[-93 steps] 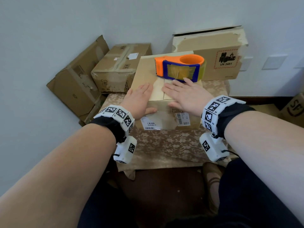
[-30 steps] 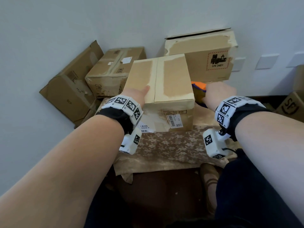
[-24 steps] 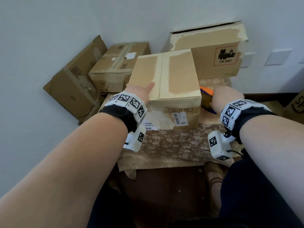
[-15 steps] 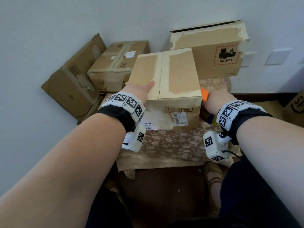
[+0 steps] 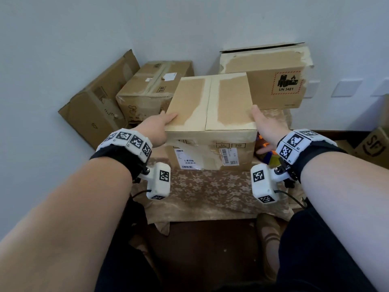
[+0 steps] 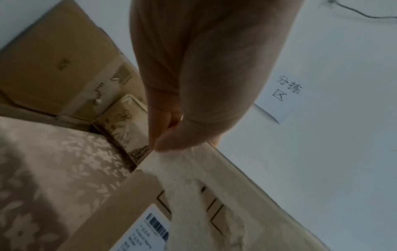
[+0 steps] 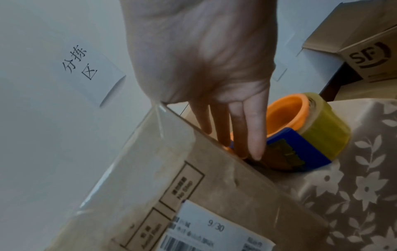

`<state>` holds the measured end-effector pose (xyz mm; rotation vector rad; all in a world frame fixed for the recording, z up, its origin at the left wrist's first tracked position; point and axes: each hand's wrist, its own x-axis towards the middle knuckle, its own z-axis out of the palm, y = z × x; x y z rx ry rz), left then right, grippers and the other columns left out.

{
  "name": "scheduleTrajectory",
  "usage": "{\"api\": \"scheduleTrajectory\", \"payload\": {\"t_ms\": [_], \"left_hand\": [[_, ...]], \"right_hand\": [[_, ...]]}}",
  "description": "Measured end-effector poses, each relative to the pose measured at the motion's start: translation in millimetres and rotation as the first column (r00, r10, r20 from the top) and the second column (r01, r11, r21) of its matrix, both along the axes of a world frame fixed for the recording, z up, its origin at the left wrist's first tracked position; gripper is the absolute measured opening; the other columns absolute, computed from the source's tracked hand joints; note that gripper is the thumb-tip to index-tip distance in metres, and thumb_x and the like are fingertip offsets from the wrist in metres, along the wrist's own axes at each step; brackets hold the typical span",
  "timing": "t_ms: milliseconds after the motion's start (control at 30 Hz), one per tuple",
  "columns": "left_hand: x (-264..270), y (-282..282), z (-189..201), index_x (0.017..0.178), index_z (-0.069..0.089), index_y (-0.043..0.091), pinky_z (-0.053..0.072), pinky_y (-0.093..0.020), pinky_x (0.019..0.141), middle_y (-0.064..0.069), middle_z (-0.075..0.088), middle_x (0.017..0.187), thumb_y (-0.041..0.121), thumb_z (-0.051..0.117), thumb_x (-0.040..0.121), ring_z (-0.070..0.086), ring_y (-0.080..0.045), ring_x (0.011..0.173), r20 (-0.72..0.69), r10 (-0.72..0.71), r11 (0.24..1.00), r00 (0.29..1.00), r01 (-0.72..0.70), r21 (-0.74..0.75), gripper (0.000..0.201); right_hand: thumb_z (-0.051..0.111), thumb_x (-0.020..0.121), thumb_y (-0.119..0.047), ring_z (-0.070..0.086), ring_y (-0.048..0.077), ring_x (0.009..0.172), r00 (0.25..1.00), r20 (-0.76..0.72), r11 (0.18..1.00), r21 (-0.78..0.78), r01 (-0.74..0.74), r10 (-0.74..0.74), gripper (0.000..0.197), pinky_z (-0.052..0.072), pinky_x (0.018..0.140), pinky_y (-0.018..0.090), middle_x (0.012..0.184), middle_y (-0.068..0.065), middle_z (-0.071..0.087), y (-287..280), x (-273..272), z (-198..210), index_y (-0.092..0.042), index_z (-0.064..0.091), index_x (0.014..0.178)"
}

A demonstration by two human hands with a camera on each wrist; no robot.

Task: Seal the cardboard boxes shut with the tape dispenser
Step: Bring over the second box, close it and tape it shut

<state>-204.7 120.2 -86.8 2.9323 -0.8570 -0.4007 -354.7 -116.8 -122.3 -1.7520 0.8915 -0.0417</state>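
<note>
With fingers straight, both hands (image 5: 155,128) (image 5: 266,127) flank the box (image 5: 210,106).

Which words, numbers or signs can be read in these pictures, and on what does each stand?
"UN 3481": red-bordered hazard label on the back box.
"SF": box at the right.
"分拣区": paper sign on the wall.
"9/30": shipping label on the front box.
Barcodes and small print: unreadable.

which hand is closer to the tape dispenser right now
Right. The right hand reaches down beside the box, fingers right by the tape dispenser. The left hand is at the box's opposite side.
</note>
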Motion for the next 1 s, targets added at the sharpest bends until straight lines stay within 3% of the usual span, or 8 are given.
{"api": "scheduleTrajectory", "payload": {"t_ms": [133,200,267,400,567,733,867,1000], "left_hand": [[5.0,9.8,-8.3,0.151,0.018,0.027,0.053,-0.043,0.089,0.002,0.030,0.152,-0.005,0.045,0.086,0.051,-0.031,0.119,-0.340,0.191,0.859,0.921,-0.324,-0.396,0.077],[0.7,8.7,-9.0,0.141,0.039,0.020,0.057,-0.048,0.077,-0.004,0.044,0.138,-0.005,0.041,0.083,0.056,-0.030,0.107,-0.564,0.167,0.762,0.809,-0.469,-0.448,0.063],[-5.6,7.1,-7.5,0.129,0.050,0.017,0.055,-0.047,0.075,-0.010,0.054,0.118,-0.001,0.038,0.084,0.057,-0.029,0.101,-0.686,0.125,0.653,0.717,-0.580,-0.487,0.050],[-11.2,4.3,-6.6,0.131,0.048,0.017,0.052,-0.053,0.083,-0.010,0.052,0.130,0.018,0.048,0.091,0.055,-0.031,0.112,-0.771,0.095,0.494,0.630,-0.702,-0.513,0.040],[-17.6,5.4,-0.5,0.137,0.041,0.023,0.042,-0.070,0.088,-0.007,0.048,0.133,0.029,0.050,0.097,0.051,-0.033,0.115,-0.780,0.053,0.460,0.624,-0.708,-0.536,0.042],[-28.5,9.2,20.3,0.136,0.039,0.027,0.038,-0.079,0.078,-0.010,0.054,0.125,0.024,0.052,0.095,0.054,-0.037,0.113,-0.757,0.030,0.457,0.652,-0.683,-0.570,0.043],[-36.5,15.7,37.7,0.127,0.046,0.025,0.035,-0.080,0.080,-0.011,0.059,0.119,0.022,0.050,0.096,0.058,-0.037,0.106,-0.753,0.025,0.446,0.658,-0.681,-0.581,0.031],[-45.4,24.9,58.6,0.096,0.051,0.032,0.029,-0.076,0.093,-0.010,0.060,0.122,0.024,0.050,0.095,0.054,-0.038,0.114,-0.725,0.036,0.448,0.687,-0.660,-0.603,0.008]], "right_hand": [[0.030,0.090,-0.069,0.045,0.039,0.125,0.999,-0.017,0.990,0.136,-0.040,0.042,0.067,0.058,0.077,0.049,0.151,0.008,0.034,7.0,-1.0,8.2,-0.028,0.035,0.144],[0.034,0.093,-0.063,0.036,0.042,0.132,0.998,-0.026,0.980,0.191,-0.052,0.058,0.061,0.058,0.077,0.050,0.155,0.009,0.026,11.9,-1.9,12.4,-0.030,0.032,0.144],[0.041,0.095,-0.055,0.025,0.043,0.139,0.999,-0.019,0.975,0.216,-0.043,0.048,0.059,0.058,0.076,0.049,0.158,0.009,0.019,18.2,-3.5,16.9,-0.027,0.031,0.146],[0.049,0.096,-0.043,0.021,0.040,0.140,1.000,0.015,0.966,0.257,-0.016,0.013,0.054,0.057,0.078,0.051,0.158,0.005,0.017,22.1,-4.7,18.9,-0.024,0.032,0.144],[0.053,0.095,-0.040,0.031,0.036,0.135,0.998,0.066,0.959,0.282,0.005,-0.024,0.047,0.052,0.084,0.060,0.150,0.000,0.029,19.0,-6.6,22.4,-0.029,0.037,0.138],[0.057,0.092,-0.037,0.038,0.035,0.130,0.994,0.101,0.959,0.283,0.007,-0.037,0.039,0.055,0.069,0.060,0.143,0.002,0.037,20.3,-14.0,42.9,-0.029,0.042,0.127],[0.053,0.092,-0.035,0.043,0.036,0.129,0.990,0.130,0.986,0.167,0.027,-0.049,0.053,0.043,0.097,0.060,0.145,0.009,0.040,28.8,-19.3,56.8,-0.027,0.034,0.141],[0.052,0.093,-0.036,0.045,0.039,0.128,0.984,0.161,0.988,0.146,0.047,-0.070,0.053,0.041,0.101,0.058,0.144,0.014,0.041,40.0,-26.7,72.8,-0.022,0.037,0.142]]}}
